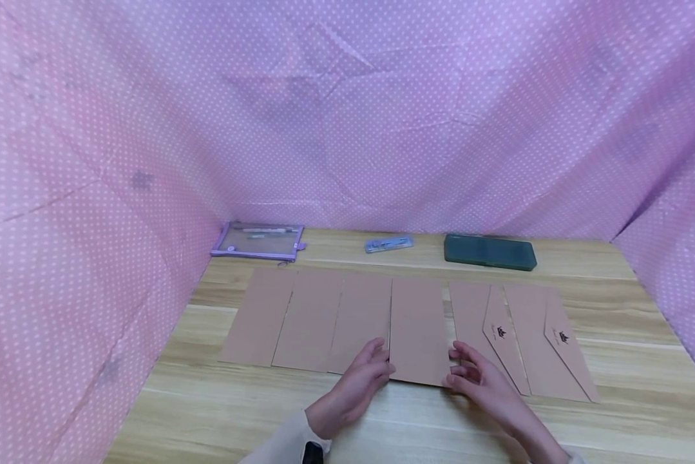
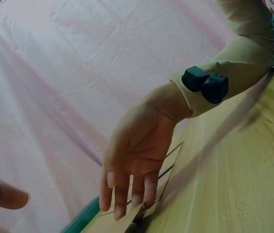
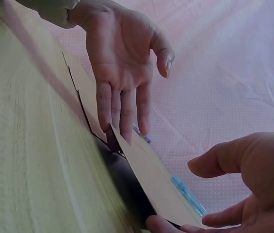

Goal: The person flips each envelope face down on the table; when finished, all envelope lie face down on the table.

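A plain brown envelope (image 1: 419,328) lies between my two hands at the middle of a row, its near edge raised over a dark shadow in the right wrist view. My left hand (image 1: 355,380) touches its left edge with extended fingers (image 3: 126,114). At the right edge, my right hand (image 1: 486,383) has its fingertips against the paper, the thumb (image 3: 214,160) held apart from it. To the left, three more envelopes (image 1: 309,319) show plain faces. Two on the right, one nearer (image 1: 471,309) and one farther (image 1: 529,328), show pointed flaps with a dark crown print.
Along the back of the wooden table (image 1: 196,399) are a purple zip pouch (image 1: 254,245) with pens inside, a small blue case (image 1: 389,243) and a dark green box (image 1: 489,251). Pink dotted cloth (image 1: 347,129) hangs around the sides and back.
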`<state>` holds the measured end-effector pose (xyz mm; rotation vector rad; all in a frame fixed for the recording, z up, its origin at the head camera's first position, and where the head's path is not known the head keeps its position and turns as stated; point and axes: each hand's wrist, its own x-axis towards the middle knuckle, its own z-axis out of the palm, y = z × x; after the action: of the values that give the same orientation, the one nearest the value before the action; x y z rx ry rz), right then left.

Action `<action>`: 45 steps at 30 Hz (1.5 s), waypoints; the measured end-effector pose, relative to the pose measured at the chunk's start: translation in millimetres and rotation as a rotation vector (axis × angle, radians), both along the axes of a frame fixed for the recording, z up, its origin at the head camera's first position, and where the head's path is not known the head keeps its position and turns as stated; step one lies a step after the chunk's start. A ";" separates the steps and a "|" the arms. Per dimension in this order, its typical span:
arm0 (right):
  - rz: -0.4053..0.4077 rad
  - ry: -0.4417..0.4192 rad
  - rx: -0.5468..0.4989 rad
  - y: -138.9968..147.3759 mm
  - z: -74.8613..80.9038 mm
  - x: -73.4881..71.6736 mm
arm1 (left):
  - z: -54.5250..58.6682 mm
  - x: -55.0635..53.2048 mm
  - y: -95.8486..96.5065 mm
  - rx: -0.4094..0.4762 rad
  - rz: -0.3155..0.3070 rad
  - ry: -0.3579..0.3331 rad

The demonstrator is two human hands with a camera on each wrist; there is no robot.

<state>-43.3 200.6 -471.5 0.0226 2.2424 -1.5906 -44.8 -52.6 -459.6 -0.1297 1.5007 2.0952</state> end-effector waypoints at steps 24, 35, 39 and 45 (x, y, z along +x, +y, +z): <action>0.060 0.015 -0.099 6.4 4.1 5.5 | 9.9 -0.8 -6.3 -0.029 -0.036 0.017; 0.126 0.120 -0.191 49.0 7.4 -4.7 | 17.2 -15.5 -1.6 -0.013 0.005 0.104; 0.088 0.184 -0.207 67.1 6.1 -10.5 | 12.9 -23.5 11.5 -0.003 0.022 0.097; 0.075 0.283 -0.244 91.2 -0.4 -19.3 | 8.1 -29.4 36.6 -0.001 0.073 0.090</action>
<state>-62.6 291.8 -471.9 -0.3708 2.1991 -1.9151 -74.2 -16.0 -451.5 -0.0931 1.5714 2.1840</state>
